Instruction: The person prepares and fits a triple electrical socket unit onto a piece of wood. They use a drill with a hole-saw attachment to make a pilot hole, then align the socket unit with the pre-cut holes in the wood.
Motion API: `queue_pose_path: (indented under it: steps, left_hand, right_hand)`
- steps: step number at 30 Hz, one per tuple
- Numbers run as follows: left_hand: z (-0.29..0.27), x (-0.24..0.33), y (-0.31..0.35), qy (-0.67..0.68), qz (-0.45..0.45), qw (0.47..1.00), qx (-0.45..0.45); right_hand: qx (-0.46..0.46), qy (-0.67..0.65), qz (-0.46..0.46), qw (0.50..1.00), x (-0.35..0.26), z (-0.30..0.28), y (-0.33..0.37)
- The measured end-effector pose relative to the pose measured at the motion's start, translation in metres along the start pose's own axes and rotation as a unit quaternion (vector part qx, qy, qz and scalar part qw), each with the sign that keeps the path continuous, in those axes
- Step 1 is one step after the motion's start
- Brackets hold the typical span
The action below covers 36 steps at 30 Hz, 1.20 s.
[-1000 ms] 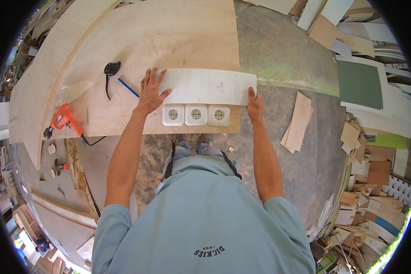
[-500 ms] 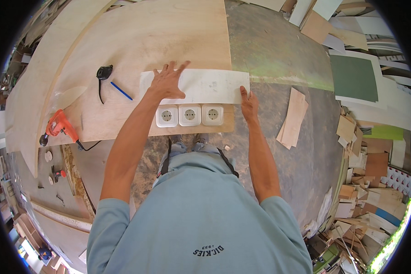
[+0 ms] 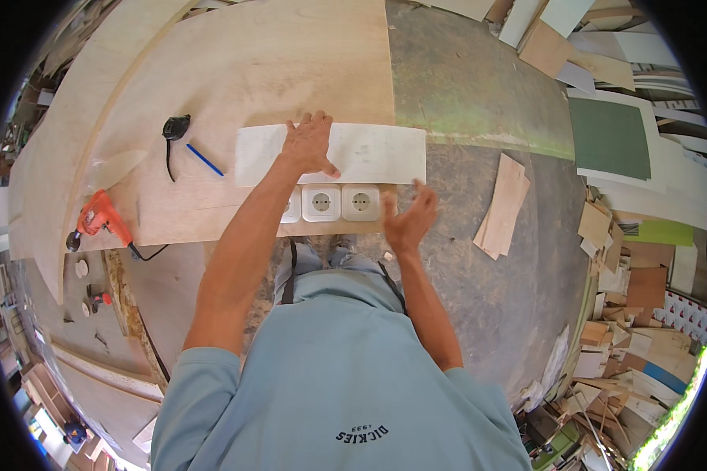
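A white rectangular board (image 3: 381, 153) lies across the wooden worktop (image 3: 291, 55), its right end jutting past the worktop's edge. On the board rests my left hand (image 3: 309, 144), palm down with fingers spread. My right hand (image 3: 410, 218) is raised off the board, beside the row of sockets, its fingers apart and nothing in them. Three white power sockets sit side by side along the near edge: the middle one (image 3: 321, 202) and right one (image 3: 360, 202) show fully, while my left forearm partly covers the left one (image 3: 292, 206).
A black tape measure (image 3: 176, 126) and a blue pen (image 3: 205, 159) lie left of the board. Farther left is an orange power drill (image 3: 100, 216) with a cord. Thin wood strips (image 3: 501, 206) lie on the floor at right, near piled wood offcuts (image 3: 605, 337).
My right hand has let go of the board's right end and moved down and left toward the sockets. My left hand has shifted right along the board.
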State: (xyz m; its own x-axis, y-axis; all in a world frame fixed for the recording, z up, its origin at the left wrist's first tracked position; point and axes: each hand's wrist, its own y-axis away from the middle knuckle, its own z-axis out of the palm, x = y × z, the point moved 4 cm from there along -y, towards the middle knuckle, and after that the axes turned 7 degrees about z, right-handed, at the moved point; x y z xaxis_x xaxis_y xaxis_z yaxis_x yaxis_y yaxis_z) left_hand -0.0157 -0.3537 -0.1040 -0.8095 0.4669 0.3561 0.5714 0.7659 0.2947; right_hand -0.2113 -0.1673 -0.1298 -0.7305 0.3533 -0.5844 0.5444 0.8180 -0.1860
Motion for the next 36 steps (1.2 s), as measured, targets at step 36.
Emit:
queue_pose_path:
  steps: [36]
  left_hand:
    - [0.006, -0.013, -0.002, -0.018, 0.076, 0.997, 0.029]
  right_hand:
    - [-0.053, 0.068, -0.087, 0.992, -0.069, 0.021, 0.062]
